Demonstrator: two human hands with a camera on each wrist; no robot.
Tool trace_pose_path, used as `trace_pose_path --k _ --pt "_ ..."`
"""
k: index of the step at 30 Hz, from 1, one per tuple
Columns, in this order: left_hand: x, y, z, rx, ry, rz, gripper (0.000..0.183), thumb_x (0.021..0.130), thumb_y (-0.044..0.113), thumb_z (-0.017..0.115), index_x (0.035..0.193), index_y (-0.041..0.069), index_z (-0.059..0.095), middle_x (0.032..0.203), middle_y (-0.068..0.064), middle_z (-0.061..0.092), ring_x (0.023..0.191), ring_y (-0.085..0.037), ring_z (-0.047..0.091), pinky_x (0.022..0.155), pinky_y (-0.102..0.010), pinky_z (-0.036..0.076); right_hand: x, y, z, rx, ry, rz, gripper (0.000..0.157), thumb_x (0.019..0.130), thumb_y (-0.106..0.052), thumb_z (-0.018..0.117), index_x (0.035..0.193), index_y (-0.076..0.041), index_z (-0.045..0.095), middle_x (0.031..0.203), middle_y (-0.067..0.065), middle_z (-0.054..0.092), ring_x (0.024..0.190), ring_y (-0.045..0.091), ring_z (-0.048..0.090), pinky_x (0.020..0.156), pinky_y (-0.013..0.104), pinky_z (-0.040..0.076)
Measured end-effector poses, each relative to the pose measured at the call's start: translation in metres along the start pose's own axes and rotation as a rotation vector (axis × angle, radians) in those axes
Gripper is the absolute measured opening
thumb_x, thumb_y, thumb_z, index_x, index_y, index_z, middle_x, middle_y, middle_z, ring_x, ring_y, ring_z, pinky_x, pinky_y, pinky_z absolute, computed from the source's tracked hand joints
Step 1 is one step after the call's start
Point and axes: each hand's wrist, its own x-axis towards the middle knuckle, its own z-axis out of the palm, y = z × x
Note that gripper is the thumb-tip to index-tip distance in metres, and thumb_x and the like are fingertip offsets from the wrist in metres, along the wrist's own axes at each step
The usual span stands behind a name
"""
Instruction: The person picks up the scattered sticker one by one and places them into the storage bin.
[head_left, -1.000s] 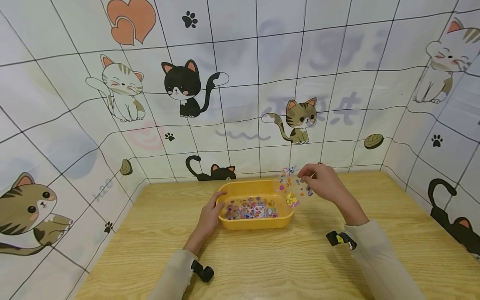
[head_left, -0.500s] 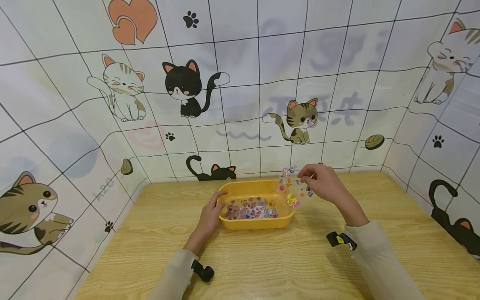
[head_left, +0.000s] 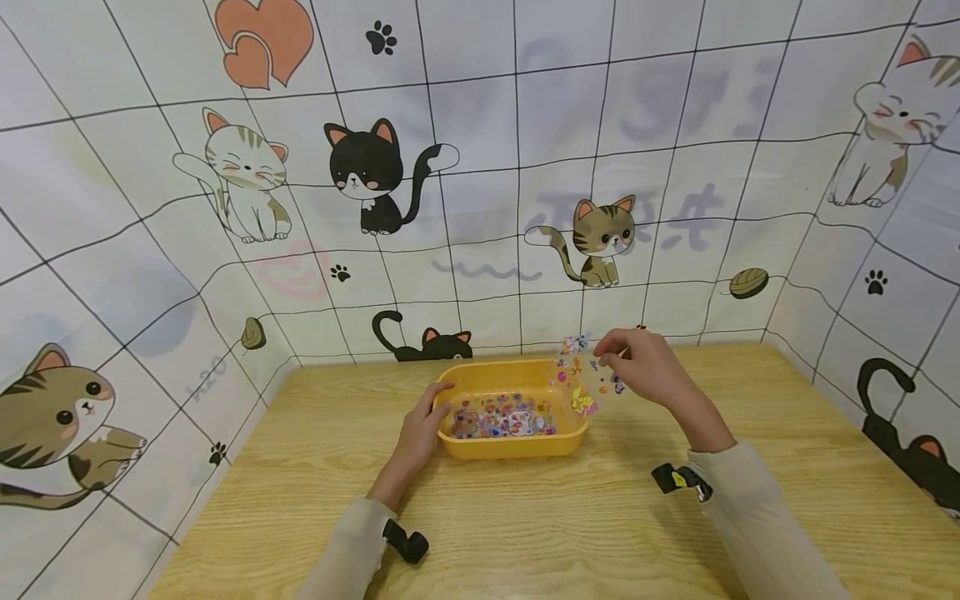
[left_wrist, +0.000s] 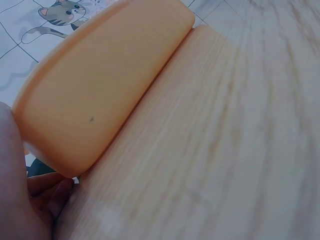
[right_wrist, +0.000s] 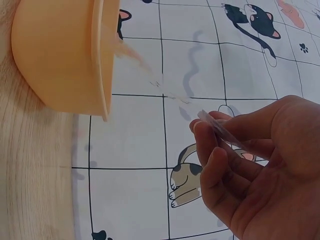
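A yellow plastic basin (head_left: 510, 450) stands on the wooden table, and my left hand (head_left: 416, 433) grips its left end, fingers at the rim. In the left wrist view that hand (left_wrist: 17, 195) wraps the corner of the basin (left_wrist: 100, 90). Just beyond the basin's right end, my right hand (head_left: 645, 362) is raised, pinching a clear sticker sheet (head_left: 582, 400) with small colourful prints. The sheet overlaps the basin's right rim in the head view. Seen from the right wrist, the sheet (right_wrist: 222, 131) is nearly edge-on between thumb and fingers of the right hand (right_wrist: 265, 170).
Inside the basin lie more colourful clear sticker sheets (head_left: 502, 421), one showing a white shape. The wooden table (head_left: 525, 533) runs back to a white cat-print wall covering (head_left: 480, 208), which also closes both sides. Black cameras sit on both sleeves.
The sticker sheet has shifted very slightly left in the right hand's pinch. Both hands and the basin stay in place.
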Motion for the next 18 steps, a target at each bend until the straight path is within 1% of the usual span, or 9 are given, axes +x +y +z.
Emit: trace_pose_path --k 7,14,18 --pt "-0.0003 -0.0004 0.0002 0.001 -0.007 -0.008 0.036 0.108 0.027 0.048 0.143 0.027 0.056 0.158 -0.009 0.051 0.148 -0.033 0.046 0.120 -0.059 0.038 -0.0003 0.0004 0.0014 -0.002 -0.007 -0.004 0.017 0.101 -0.006 0.058 0.105 -0.004 0.074 0.100 0.014 0.076 0.075 0.017 0.067 0.057 0.032 0.049" --pt "0.0002 -0.0003 0.0000 0.010 0.000 -0.016 0.037 0.107 0.027 0.048 0.142 0.027 0.056 0.157 -0.009 0.051 0.149 -0.034 0.045 0.122 -0.058 0.035 0.0013 0.0003 0.0041 0.002 -0.014 -0.006 0.017 0.101 -0.005 0.057 0.104 -0.005 0.074 0.101 0.015 0.076 0.075 0.017 0.067 0.059 0.032 0.050" --pt "0.0007 -0.0005 -0.0001 0.010 -0.009 -0.016 0.037 0.108 0.028 0.047 0.143 0.027 0.056 0.159 -0.009 0.050 0.149 -0.035 0.044 0.122 -0.059 0.035 0.0013 0.0012 0.0057 0.001 -0.020 -0.005 0.016 0.101 -0.006 0.058 0.103 -0.005 0.074 0.101 0.015 0.076 0.075 0.017 0.067 0.059 0.032 0.050"
